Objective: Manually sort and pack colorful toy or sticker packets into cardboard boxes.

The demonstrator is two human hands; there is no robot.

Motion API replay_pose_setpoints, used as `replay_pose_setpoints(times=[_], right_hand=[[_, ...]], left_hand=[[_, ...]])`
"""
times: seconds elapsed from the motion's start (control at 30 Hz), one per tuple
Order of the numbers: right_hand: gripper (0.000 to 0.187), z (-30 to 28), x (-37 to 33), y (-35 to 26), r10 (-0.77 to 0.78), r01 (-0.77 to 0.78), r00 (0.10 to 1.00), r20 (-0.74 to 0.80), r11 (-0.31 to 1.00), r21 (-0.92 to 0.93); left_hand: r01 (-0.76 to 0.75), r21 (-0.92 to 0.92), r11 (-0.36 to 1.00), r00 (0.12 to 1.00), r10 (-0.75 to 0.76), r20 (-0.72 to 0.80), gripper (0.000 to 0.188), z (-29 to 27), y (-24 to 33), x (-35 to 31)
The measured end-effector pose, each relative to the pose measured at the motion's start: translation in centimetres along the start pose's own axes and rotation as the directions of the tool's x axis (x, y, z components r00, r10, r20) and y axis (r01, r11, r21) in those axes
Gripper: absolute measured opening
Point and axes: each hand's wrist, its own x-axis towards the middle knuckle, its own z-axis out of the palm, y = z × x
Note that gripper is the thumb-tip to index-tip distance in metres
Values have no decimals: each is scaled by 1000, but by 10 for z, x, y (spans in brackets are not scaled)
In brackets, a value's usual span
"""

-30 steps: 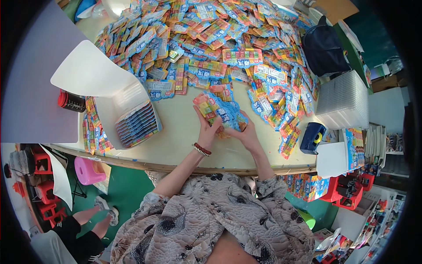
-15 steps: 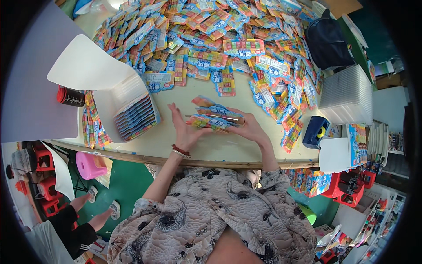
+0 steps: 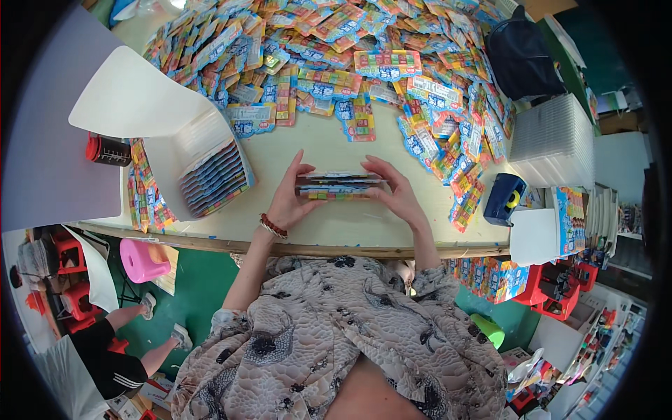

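Between my two hands, over the near middle of the table, is a small stack of colourful blister packs [image 3: 339, 187], seen edge-on. My left hand [image 3: 292, 194], with a red beaded bracelet at the wrist, closes on the stack's left end. The right end is gripped by my right hand [image 3: 395, 192], thumb on the near side and fingers on the far side. To the left stands an open white box [image 3: 164, 171] with its lid flap raised, partly filled with a row of the same packs [image 3: 213, 183]. A large loose pile of packs [image 3: 315, 42] covers the far side.
A black-and-red cup [image 3: 108, 150] stands left of the box. At right are a stack of clear plastic trays [image 3: 553, 138], a dark blue tape dispenser [image 3: 504, 199] and a black bag [image 3: 523, 56]. A pink stool [image 3: 143, 260] and another person's legs [image 3: 133, 357] are below left.
The packs, fanned and tilted before, now sit lined up level between my hands. My left hand has moved from beside them to grip their left end.
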Motion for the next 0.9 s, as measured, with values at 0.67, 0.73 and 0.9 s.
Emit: replay_pose_setpoints(times=[0.67,0.73,0.9], right_hand=[[61,54,-12,2,-82,104,975,-206,990,99],[58,52,-14,5,-73,95,975,-209,991,99],[54,47,-12,5,-29,62,983,-184,982,178]], left_hand=[[-66,36,997,996,68,-61,120,-5,-3,-2],[-96,24,995,995,96,-33,117,-3,-10,-5],[-75,43,996,995,78,-59,114,-4,-11,-6]])
